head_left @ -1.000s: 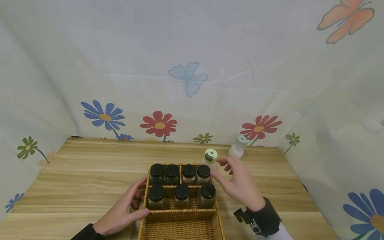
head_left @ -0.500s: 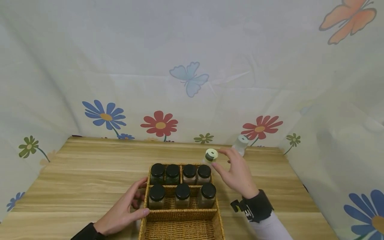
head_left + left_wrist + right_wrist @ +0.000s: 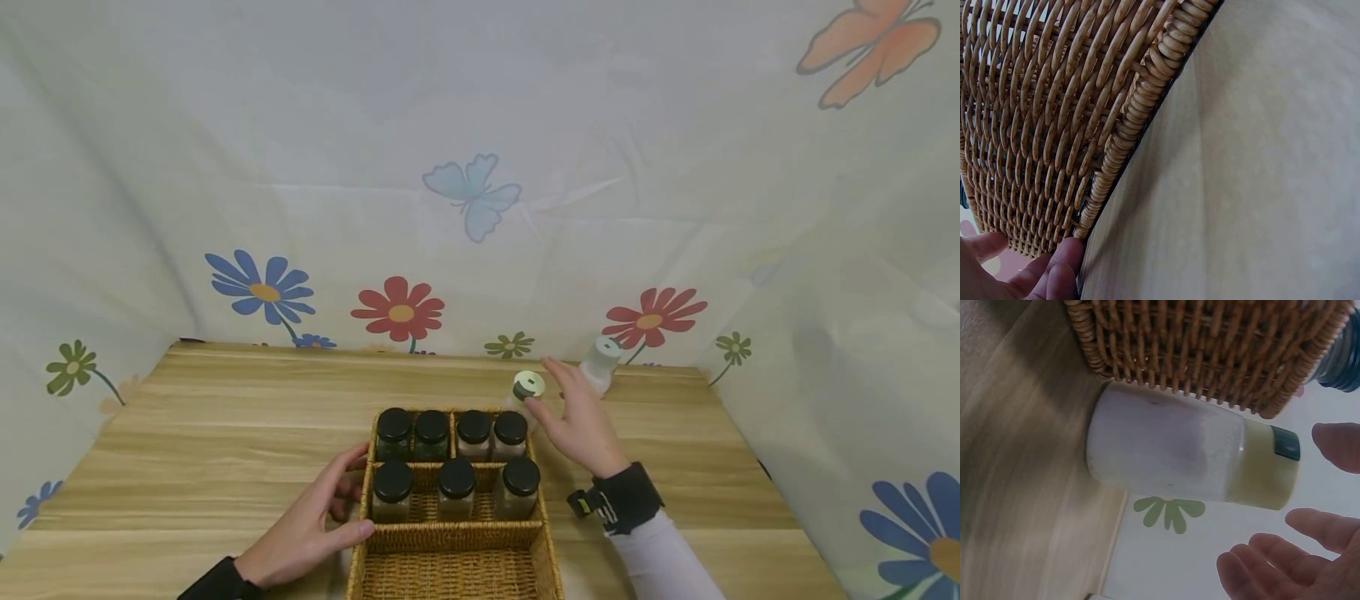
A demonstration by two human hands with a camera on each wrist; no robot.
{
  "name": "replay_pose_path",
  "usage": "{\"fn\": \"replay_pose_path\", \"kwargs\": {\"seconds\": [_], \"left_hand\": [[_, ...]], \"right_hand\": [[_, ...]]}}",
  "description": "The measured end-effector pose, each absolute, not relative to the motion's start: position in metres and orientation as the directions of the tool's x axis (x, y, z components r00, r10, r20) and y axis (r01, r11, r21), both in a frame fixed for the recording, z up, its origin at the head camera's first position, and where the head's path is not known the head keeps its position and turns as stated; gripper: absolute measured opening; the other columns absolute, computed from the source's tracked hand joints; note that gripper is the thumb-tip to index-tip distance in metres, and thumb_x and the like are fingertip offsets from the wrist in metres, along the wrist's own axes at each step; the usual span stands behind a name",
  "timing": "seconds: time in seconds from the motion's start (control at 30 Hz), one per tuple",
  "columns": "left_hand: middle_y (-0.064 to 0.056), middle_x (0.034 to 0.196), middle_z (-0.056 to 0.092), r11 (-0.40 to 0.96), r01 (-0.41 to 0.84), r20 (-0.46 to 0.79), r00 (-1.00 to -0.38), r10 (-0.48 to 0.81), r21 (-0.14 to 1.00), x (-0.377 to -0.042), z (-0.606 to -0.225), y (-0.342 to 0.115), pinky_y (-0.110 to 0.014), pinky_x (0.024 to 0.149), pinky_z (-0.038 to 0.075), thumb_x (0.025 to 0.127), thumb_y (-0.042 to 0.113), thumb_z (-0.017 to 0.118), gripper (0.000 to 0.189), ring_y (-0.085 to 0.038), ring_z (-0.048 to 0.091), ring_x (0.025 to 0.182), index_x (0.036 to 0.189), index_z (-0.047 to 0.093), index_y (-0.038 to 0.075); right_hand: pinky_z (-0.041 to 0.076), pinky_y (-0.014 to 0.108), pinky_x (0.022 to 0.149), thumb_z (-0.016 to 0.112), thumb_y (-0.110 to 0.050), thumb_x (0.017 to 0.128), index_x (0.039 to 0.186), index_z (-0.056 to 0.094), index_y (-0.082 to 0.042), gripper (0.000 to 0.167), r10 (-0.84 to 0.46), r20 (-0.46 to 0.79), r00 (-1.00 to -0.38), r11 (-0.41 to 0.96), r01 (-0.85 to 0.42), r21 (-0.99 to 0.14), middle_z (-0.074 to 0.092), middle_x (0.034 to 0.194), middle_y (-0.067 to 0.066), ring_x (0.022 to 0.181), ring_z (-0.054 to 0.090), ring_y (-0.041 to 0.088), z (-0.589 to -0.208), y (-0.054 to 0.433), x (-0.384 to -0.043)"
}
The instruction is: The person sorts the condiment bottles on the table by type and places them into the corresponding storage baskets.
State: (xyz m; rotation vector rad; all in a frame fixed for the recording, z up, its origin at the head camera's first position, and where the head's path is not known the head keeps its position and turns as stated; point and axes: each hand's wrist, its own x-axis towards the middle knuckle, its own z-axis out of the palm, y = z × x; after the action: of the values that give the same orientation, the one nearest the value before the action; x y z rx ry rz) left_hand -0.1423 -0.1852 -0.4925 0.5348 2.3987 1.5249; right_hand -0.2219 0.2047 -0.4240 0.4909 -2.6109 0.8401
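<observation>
A woven wicker basket [image 3: 457,528] with compartments holds several black-lidded glass jars [image 3: 456,481]. My left hand [image 3: 307,532] rests against the basket's left side, thumb near the rim and fingers along the outer wall. In the left wrist view its fingertips touch the weave close to the table. Behind the basket's back right corner stands a seasoning bottle [image 3: 1160,447] with white contents and a pale yellow cap, upright on the table. My right hand [image 3: 581,425] is beside that cap, thumb and fingers spread around it. In the right wrist view a gap shows between the fingers and the cap.
A second white bottle [image 3: 602,365] with a pale cap stands farther back on the right, partly behind my right hand. The wooden table [image 3: 247,417] ends at a flower-printed cloth [image 3: 322,208] behind and at both sides. The basket's front compartment shows its bare woven floor.
My right hand has moved left toward the yellow-capped bottle, its fingers now farther over and behind the cap. The left hand, basket and jars have stayed in place.
</observation>
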Motion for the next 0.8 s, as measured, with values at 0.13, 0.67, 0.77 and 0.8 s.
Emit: {"fn": "replay_pose_path", "kwargs": {"seconds": [0.13, 0.67, 0.77, 0.8], "left_hand": [[-0.005, 0.156, 0.038, 0.386, 0.163, -0.02, -0.904, 0.428, 0.908, -0.143, -0.494, -0.186, -0.03, 0.085, 0.047, 0.1, 0.034, 0.064, 0.077, -0.015, 0.055, 0.109, 0.16, 0.017, 0.035], [-0.003, 0.155, 0.039, 0.385, 0.169, -0.016, -0.901, 0.433, 0.907, -0.141, -0.492, -0.185, -0.03, 0.085, 0.047, 0.1, 0.035, 0.065, 0.077, -0.015, 0.054, 0.108, 0.16, 0.016, 0.036], [-0.003, 0.156, 0.038, 0.39, 0.171, -0.016, -0.901, 0.433, 0.905, -0.141, -0.492, -0.185, -0.03, 0.085, 0.047, 0.1, 0.036, 0.064, 0.077, -0.015, 0.054, 0.108, 0.16, 0.015, 0.037], [-0.003, 0.156, 0.038, 0.389, 0.174, -0.013, -0.901, 0.434, 0.905, -0.141, -0.492, -0.185, -0.03, 0.085, 0.046, 0.1, 0.035, 0.064, 0.077, -0.015, 0.054, 0.108, 0.16, 0.015, 0.037]], "right_hand": [[0.05, 0.05, 0.094, 0.075, -0.026, 0.093, 0.15, 0.045, -0.001, 0.069, -0.213, 0.438, -0.873, 0.74, -0.437, -0.512, 0.05, 0.146, 0.021, 0.129, 0.052, 0.035, -0.431, 0.203, -0.228], [0.054, 0.047, 0.09, 0.072, -0.022, 0.096, 0.151, 0.045, -0.005, 0.064, -0.213, 0.431, -0.877, 0.72, -0.439, -0.537, 0.055, 0.14, 0.017, 0.126, 0.054, 0.032, -0.452, 0.199, -0.236], [0.054, 0.045, 0.09, 0.071, -0.022, 0.097, 0.151, 0.046, -0.007, 0.062, -0.209, 0.42, -0.883, 0.715, -0.431, -0.55, 0.056, 0.139, 0.015, 0.126, 0.055, 0.03, -0.452, 0.198, -0.236], [0.054, 0.045, 0.09, 0.071, -0.022, 0.097, 0.151, 0.046, -0.007, 0.061, -0.208, 0.415, -0.886, 0.714, -0.427, -0.554, 0.056, 0.139, 0.015, 0.126, 0.055, 0.03, -0.452, 0.198, -0.236]]}}
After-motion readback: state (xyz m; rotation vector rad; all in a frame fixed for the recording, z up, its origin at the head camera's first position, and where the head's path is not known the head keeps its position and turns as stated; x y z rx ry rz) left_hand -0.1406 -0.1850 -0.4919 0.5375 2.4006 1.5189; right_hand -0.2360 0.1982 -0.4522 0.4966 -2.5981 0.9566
